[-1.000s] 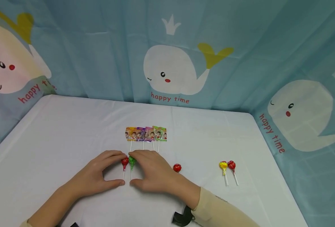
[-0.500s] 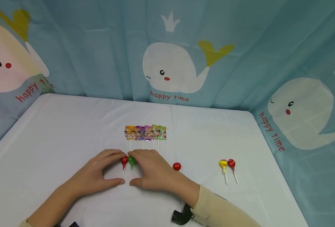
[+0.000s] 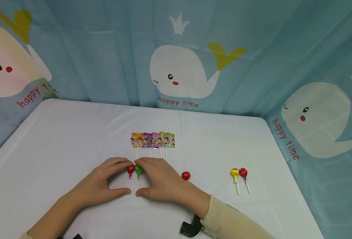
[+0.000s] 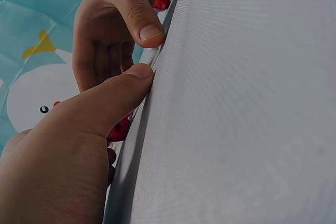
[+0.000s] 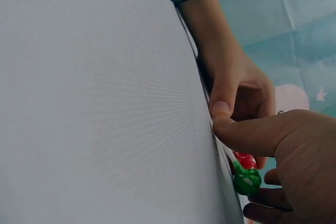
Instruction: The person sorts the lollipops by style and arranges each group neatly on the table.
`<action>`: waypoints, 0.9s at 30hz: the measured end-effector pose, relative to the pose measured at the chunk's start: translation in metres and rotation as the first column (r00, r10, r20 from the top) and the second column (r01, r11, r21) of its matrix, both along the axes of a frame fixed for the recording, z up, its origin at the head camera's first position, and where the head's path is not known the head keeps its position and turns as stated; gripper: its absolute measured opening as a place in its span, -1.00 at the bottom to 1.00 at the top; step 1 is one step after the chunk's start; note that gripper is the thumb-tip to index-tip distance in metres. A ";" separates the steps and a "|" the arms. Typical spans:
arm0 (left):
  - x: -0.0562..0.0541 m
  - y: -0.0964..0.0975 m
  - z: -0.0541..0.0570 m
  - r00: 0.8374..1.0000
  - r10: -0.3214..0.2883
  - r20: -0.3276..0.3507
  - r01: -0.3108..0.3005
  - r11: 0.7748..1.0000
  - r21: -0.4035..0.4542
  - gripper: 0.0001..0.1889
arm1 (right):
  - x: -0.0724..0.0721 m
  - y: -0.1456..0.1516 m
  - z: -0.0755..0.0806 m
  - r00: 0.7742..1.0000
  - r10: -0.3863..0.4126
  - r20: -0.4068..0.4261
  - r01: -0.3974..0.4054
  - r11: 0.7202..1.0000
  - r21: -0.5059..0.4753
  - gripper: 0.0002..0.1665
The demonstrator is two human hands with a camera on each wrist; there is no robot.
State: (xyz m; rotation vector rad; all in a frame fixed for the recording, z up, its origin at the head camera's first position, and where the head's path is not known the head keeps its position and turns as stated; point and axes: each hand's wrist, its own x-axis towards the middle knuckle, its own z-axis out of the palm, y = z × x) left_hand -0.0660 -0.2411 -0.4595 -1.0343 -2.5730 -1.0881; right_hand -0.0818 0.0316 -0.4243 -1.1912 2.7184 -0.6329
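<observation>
Side by side on the white table lie a red lollipop and a green lollipop, sticks toward the person. My left hand spans the red one, fingertips at its candy head and thumb by the stick's lower end. In the same way my right hand holds the green one between fingertips and thumb. Both thumb tips are close together low over the cloth in the left wrist view, where part of a red candy head shows. The green candy head is under the right fingers in the right wrist view.
Behind the hands is a row of several flat-wrapped lollipops. Another red lollipop lies beside the right wrist, its stick hidden. Farther right are a yellow lollipop and a red one. A whale-print curtain surrounds the table.
The whole head view has shifted up slightly since a second ago. Both hands and the lollipops keep practically the same places.
</observation>
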 end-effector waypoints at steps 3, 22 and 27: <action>0.000 0.000 0.000 1.000 0.004 -0.004 -0.004 1.000 0.001 -0.11 | -0.001 0.000 0.000 1.000 0.010 0.008 -0.010 1.000 -0.006 0.07; 0.000 0.000 -0.003 1.000 0.008 -0.020 -0.008 1.000 0.000 -0.11 | 0.003 0.003 0.005 1.000 0.017 0.006 -0.017 1.000 0.009 0.15; -0.001 0.000 -0.003 1.000 0.006 -0.023 -0.006 1.000 -0.001 -0.11 | 0.005 0.006 0.008 1.000 0.019 0.007 -0.019 1.000 0.010 0.15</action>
